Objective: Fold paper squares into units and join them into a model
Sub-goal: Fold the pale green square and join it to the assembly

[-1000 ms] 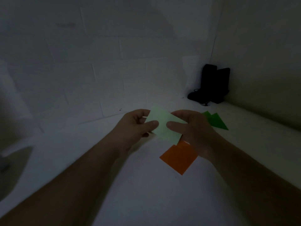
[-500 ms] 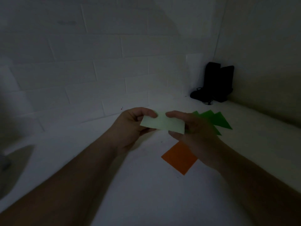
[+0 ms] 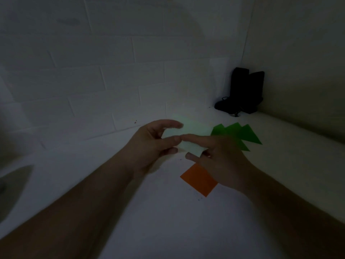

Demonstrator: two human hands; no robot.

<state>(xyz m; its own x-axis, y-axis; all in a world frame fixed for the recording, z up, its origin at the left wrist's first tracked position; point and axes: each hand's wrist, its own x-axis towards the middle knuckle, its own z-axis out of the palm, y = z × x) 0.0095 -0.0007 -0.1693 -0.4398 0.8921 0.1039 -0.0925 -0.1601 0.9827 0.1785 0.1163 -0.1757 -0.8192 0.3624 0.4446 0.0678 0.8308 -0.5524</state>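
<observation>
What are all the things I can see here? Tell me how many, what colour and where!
pale green paper: one, light green, blurred, between both hands
dark green pieces: a fanned pile, count unclear, behind the right hand
orange paper: one, orange, flat on the table, partly under the right hand
black object: one or two, black, far corner by the wall
table: one, white
left hand: one, holds the pale paper
right hand: one, holds the pale paper

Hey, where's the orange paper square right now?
In the head view, the orange paper square lies flat on the white surface, partly under the right hand, nearer than the dark green pieces.
</observation>
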